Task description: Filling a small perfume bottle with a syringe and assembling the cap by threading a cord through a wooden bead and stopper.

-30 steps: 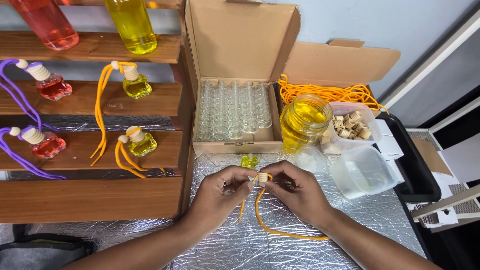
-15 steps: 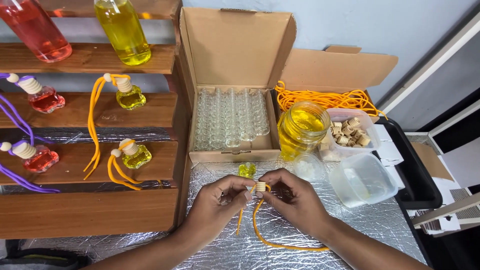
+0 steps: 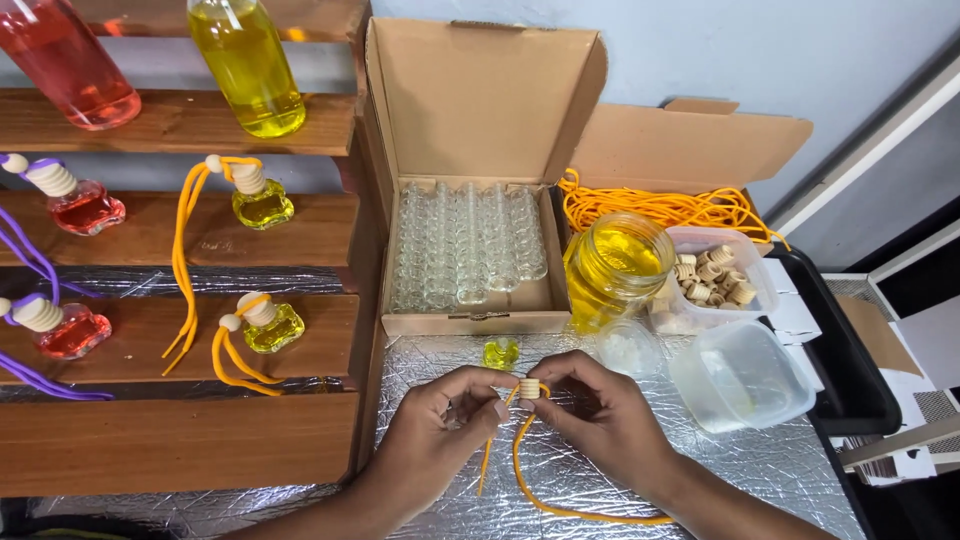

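A person's two bare hands meet low over a table covered in crinkled silver foil [image 3: 700,470], working a small wooden cap [image 3: 529,388] along an orange cord [image 3: 520,470]. The left hand [image 3: 440,420] comes in from the lower left with wrist bent inward, thumb and forefinger pinching the cord just beside the cap. The right hand [image 3: 600,415] mirrors it from the lower right, its thumb and first fingers pinching the cap and the other fingers curled under. The cap sits between the two sets of fingertips, and the cord hangs below it in a loose loop that trails across the foil. The step in hand looks like threading the cord through the cap; seating it would seem to call for a steady pinch and a small pull. Just beyond the hands stands a tiny bottle of yellow liquid [image 3: 500,352], uncapped. Behind it are an open cardboard box of empty glass bottles [image 3: 468,245], a jar of yellow liquid [image 3: 615,268], a tub of wooden caps [image 3: 712,275] and a wooden shelf of finished bottles [image 3: 180,215] to the left.
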